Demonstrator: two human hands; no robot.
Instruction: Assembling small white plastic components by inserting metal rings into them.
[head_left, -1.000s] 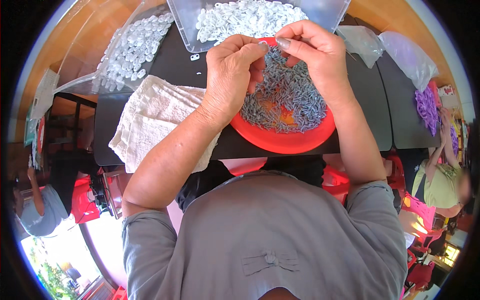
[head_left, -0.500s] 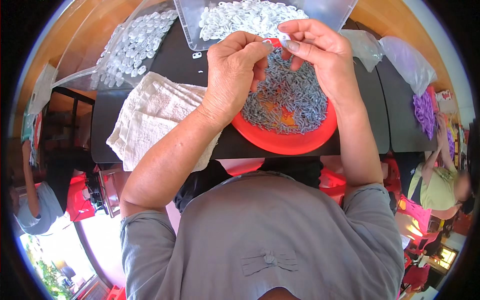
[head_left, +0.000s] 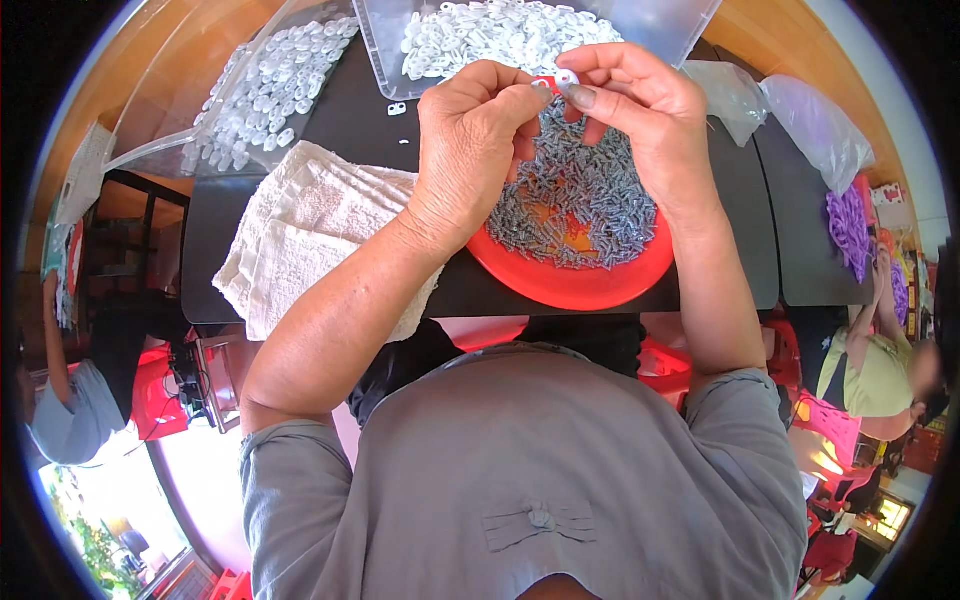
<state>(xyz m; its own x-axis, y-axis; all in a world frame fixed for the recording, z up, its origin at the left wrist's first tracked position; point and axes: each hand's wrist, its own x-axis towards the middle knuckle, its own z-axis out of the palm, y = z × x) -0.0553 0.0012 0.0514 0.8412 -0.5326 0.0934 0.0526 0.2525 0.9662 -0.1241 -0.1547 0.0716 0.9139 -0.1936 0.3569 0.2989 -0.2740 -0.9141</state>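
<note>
My left hand (head_left: 468, 135) and my right hand (head_left: 655, 112) meet above the far part of a red plastic plate (head_left: 572, 291). Between my right thumb and fingers is a small white oval plastic piece (head_left: 567, 77) with a hole in it. My left thumb and forefinger pinch close beside it; the edge of another small white piece (head_left: 541, 86) shows at their tips, mostly hidden. The plate holds a heap of small grey screw-like parts (head_left: 570, 200).
Beyond my hands stands a clear bin (head_left: 375, 60) of white pieces; a clear tray (head_left: 150, 150) with more lies at the left. A folded cream towel (head_left: 310, 235) covers the table's near left. Plastic bags (head_left: 820, 130) lie at the right. Other people sit on both sides.
The white piece in my right fingers has turned so that its flat face and hole show. Both hands stay in nearly the same place.
</note>
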